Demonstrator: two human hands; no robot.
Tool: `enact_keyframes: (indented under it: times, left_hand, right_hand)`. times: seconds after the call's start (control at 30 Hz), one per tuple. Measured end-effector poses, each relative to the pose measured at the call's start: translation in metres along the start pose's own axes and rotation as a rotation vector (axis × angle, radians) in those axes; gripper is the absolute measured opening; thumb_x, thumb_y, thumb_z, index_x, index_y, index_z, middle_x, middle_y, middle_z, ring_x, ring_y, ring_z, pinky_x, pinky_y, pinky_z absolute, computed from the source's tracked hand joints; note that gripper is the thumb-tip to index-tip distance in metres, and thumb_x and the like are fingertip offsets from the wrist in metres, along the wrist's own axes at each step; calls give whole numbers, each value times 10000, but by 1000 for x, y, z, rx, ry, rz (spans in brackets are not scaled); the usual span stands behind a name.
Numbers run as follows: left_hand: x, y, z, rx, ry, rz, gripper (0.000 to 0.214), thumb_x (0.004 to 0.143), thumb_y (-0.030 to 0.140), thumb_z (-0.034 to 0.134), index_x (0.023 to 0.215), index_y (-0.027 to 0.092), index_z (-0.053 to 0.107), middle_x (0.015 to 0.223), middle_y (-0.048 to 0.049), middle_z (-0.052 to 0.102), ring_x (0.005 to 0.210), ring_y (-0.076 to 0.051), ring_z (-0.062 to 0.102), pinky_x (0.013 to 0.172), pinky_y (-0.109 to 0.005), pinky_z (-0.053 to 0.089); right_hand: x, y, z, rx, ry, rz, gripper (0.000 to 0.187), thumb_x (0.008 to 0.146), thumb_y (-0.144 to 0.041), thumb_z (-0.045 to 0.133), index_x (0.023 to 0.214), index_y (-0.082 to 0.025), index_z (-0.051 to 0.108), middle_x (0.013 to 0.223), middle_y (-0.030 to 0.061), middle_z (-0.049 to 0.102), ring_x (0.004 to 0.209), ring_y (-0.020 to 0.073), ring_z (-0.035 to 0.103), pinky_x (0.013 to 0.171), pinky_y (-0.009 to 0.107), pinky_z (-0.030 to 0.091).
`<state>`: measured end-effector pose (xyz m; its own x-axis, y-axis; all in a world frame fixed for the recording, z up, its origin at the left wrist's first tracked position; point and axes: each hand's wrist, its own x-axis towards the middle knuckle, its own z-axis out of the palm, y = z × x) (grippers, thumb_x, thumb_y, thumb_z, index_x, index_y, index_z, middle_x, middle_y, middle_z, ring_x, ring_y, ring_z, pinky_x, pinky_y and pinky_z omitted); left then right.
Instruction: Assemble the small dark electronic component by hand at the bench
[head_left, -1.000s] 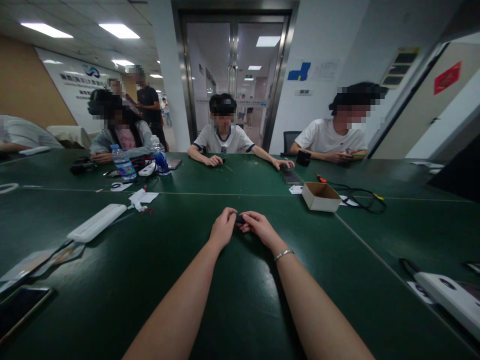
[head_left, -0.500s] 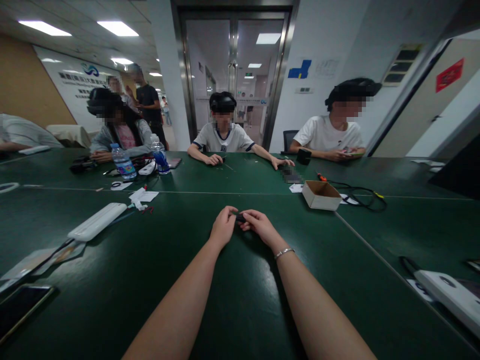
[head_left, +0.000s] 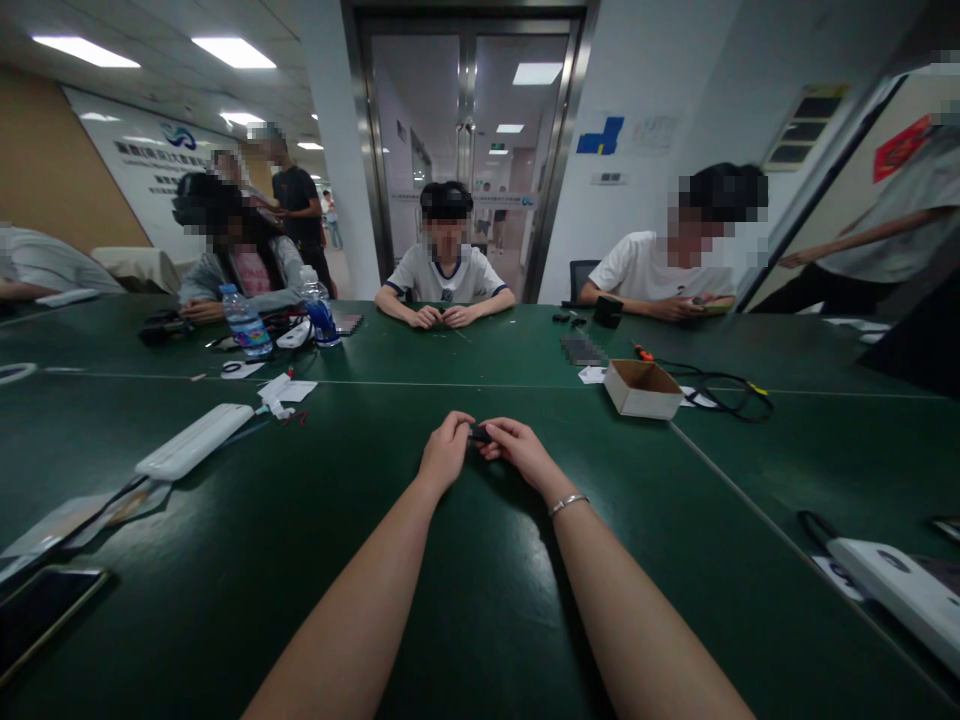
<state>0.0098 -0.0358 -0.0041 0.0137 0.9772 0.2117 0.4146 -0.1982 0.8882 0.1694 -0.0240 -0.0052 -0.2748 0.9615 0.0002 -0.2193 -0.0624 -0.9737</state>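
Though tiny, black part (head_left: 480,434) between fingers (head_left: 505,433)

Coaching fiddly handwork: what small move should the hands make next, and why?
Probably draw the small dark piece closer: the left hand and right hand pinch it at arms' stretch over the green table, its detail hard to see.
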Motion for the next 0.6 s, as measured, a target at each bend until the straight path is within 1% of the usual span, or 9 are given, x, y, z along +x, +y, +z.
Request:
enact_keyframes:
  times: [0.07, 0.2, 0.23, 0.33, 0.37, 0.5, 0.6]
  left_hand:
    - [0, -2, 1, 19, -11, -14, 280, 908, 350, 359, 972, 240, 608, 858, -13, 643, 764, -162, 578, 709, -279, 442]
    - [1, -4, 2, 8, 15, 54, 224, 871, 265, 410, 979, 234, 604, 964, -18, 642, 872, -159, 577, 766, -269, 436]
    - [1, -4, 2, -2, 14, 50, 224, 874, 273, 409, 982, 233, 601, 944, -17, 642, 858, -157, 578, 758, -267, 436]
    - [1, -4, 2, 8, -15, 12, 262, 904, 352, 376, 975, 242, 603, 776, 2, 621, 726, -153, 568, 688, -266, 428]
    - [1, -5, 2, 14, -22, 10, 263, 905, 353, 376, 975, 244, 605, 747, 7, 612, 706, -152, 564, 678, -266, 426]
    - [0, -4, 2, -7, -11, 19, 229, 878, 276, 405, 1003, 238, 592, 802, 0, 624, 747, -149, 576, 691, -259, 428]
    - [0, -3, 2, 4, -17, -14, 264, 908, 335, 355, 1002, 248, 586, 761, 3, 609, 704, -153, 562, 663, -264, 419]
  right_hand:
    - [0, 0, 0, 1, 2, -1, 291, 741, -342, 768, 911, -126, 672, 713, 69, 698, 581, 121, 637, 560, 212, 530]
    - [1, 0, 0, -10, 16, 8, 288, 740, -346, 766, 900, -127, 669, 697, 70, 696, 567, 124, 633, 554, 221, 529]
    - [1, 1, 0, -8, 15, 10, 291, 741, -349, 765, 902, -125, 668, 700, 72, 697, 570, 125, 634, 557, 221, 530]
    - [1, 1, -1, 3, 2, 8, 310, 735, -355, 769, 910, -122, 666, 717, 77, 698, 586, 125, 638, 567, 218, 530]
    - [1, 1, -1, 2, 2, 7, 313, 729, -354, 773, 908, -121, 666, 719, 75, 696, 587, 125, 638, 568, 218, 531]
    - [1, 1, -1, -4, 5, 3, 315, 719, -355, 780, 902, -124, 669, 713, 69, 691, 585, 127, 638, 562, 221, 531]
    - [1, 1, 0, 6, -4, -2, 309, 723, -356, 775, 902, -128, 667, 718, 72, 695, 586, 129, 639, 557, 221, 530]
